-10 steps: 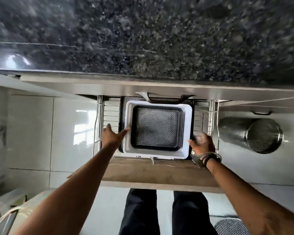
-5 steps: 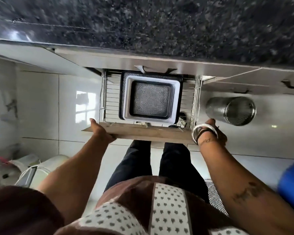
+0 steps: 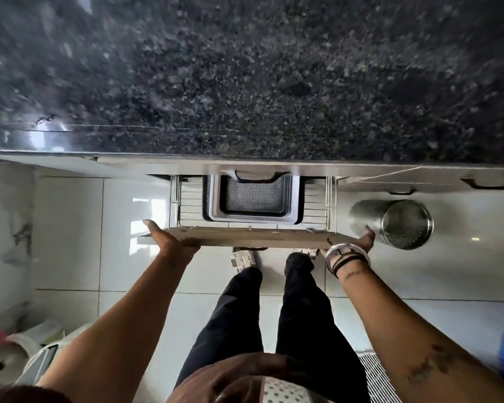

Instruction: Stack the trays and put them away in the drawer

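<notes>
Stacked trays (image 3: 253, 218), a white-rimmed square one nested in a darker one with a patterned dark floor, sit in the middle of the steel wire basket drawer (image 3: 317, 205), which stands partly pulled out beneath the speckled black granite countertop (image 3: 245, 77). Their far edge is hidden under the cabinet front, where a drawer handle overlaps them. Just in front of the trays runs the drawer's wooden front panel (image 3: 259, 239), between them and both hands. At the panel's left end the left hand (image 3: 169, 242) lies spread flat with its palm on the wood, holding nothing. At the right end, the right hand (image 3: 357, 242), with metal bangles (image 3: 346, 255) at the wrist, is pressed against the panel's corner; its fingers are mostly hidden, so I cannot tell how far they are spread. Neither hand touches the trays. Right of the drawer, a shiny steel perforated cylinder (image 3: 390, 226) lies on the white tiled floor (image 3: 70, 228), near the right hand
</notes>
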Tool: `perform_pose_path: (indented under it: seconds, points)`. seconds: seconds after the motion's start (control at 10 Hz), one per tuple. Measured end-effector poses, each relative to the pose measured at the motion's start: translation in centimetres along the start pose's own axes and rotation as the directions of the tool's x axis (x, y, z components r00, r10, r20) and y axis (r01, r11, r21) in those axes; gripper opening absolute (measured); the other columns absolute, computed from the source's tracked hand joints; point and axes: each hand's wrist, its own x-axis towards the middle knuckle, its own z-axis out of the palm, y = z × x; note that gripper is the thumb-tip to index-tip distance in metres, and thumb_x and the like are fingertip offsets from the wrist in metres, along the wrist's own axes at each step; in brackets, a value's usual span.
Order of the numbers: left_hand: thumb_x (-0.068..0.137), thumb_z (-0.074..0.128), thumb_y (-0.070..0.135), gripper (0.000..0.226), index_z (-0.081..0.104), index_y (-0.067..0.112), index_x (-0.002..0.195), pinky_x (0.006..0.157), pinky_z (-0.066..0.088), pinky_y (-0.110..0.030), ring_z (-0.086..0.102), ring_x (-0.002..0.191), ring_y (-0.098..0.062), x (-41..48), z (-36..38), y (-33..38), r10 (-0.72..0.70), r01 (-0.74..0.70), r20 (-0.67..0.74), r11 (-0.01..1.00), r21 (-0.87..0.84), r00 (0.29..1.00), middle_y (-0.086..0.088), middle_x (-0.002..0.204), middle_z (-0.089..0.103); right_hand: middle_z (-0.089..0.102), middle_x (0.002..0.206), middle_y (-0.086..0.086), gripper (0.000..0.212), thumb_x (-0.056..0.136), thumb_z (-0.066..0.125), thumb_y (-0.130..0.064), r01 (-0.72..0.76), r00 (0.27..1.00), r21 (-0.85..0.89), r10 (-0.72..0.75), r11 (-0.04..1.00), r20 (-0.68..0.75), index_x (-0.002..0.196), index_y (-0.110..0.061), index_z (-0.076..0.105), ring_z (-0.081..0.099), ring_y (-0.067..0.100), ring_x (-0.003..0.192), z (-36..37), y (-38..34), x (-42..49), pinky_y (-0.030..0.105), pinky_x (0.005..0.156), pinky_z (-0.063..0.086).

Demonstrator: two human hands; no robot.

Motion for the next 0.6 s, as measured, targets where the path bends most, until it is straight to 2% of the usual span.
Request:
perform_pose_path:
  seconds: [0.1,0.2,0.3,0.4,0.5,0.6]
  points:
    - [0.063,0.062,0.078,0.106,0.031,0.018,0.145,0.110,0.039,-0.050,0.050,0.125,-0.037,-0.2,4.0,1.8,-0.038,0.049,0.089,0.990,-0.134,0.995,-0.012,0.138,0.048,0.034,0.150,0.016,0.097,0.074,0.043,-0.073,-0.064,0.984,0.094,0.047,0.993,0.173,0.142,-0.006,0.029,0.037,0.035,0.135,3.0,-2.7,0.0,0.052,0.113,0.029]
    - [0.064,0.053,0.083,0.098,0.046,0.021,0.140,0.112,0.038,-0.042,0.054,0.124,-0.032,-1.1,7.2,2.6,-0.004,0.036,0.274,0.993,-0.110,0.962,-0.007,0.137,0.057,0.017,0.160,0.012,0.109,0.070,0.040,-0.080,-0.083,0.965,0.150,0.041,0.985,0.261,0.150,-0.011,0.013,0.024,0.034,0.144,5.2,-4.6,-0.5,0.050,0.118,0.019]
    - [0.069,0.039,0.085,0.094,0.049,0.021,0.136,0.114,0.032,-0.039,0.048,0.132,-0.028,-1.6,9.8,3.4,0.048,-0.025,0.352,0.997,-0.071,0.935,-0.002,0.140,0.054,0.007,0.163,0.007,0.107,0.071,0.031,-0.082,-0.101,0.923,0.140,0.040,0.985,0.383,0.152,-0.018,0.005,0.016,0.031,0.148,7.1,-6.4,-1.1,0.053,0.118,0.011]
    - [0.072,0.034,0.084,0.089,0.046,0.014,0.126,0.113,0.029,-0.037,0.044,0.135,-0.025,-1.8,10.7,3.7,0.058,-0.008,0.327,0.988,-0.152,0.943,0.002,0.141,0.048,0.009,0.163,0.005,0.110,0.070,0.027,-0.085,-0.103,0.894,0.144,0.028,0.984,0.446,0.152,-0.015,0.008,0.013,0.025,0.149,7.9,-7.1,-2.1,0.051,0.119,0.007]
    - [0.077,0.029,0.082,0.098,0.028,0.015,0.148,0.120,0.017,-0.038,0.031,0.145,-0.028,-3.6,10.5,3.4,0.058,-0.042,0.337,0.998,-0.053,0.940,-0.001,0.159,0.030,0.017,0.161,0.005,0.104,0.072,0.024,-0.085,-0.106,0.872,0.110,0.039,0.988,0.488,0.152,-0.019,0.008,0.018,0.023,0.148,7.3,-7.7,-3.2,0.050,0.119,0.007]
    - [0.089,0.022,0.069,0.083,0.033,0.010,0.146,0.120,0.017,-0.039,0.029,0.145,-0.033,-7.2,9.7,1.1,0.013,-0.110,0.304,0.946,0.306,0.953,-0.018,0.158,0.030,0.027,0.158,0.011,0.083,0.089,0.023,-0.068,0.046,0.902,-0.139,0.018,0.989,0.432,0.150,-0.012,0.019,0.023,0.025,0.146,5.7,-7.8,-6.6,0.046,0.117,0.016]
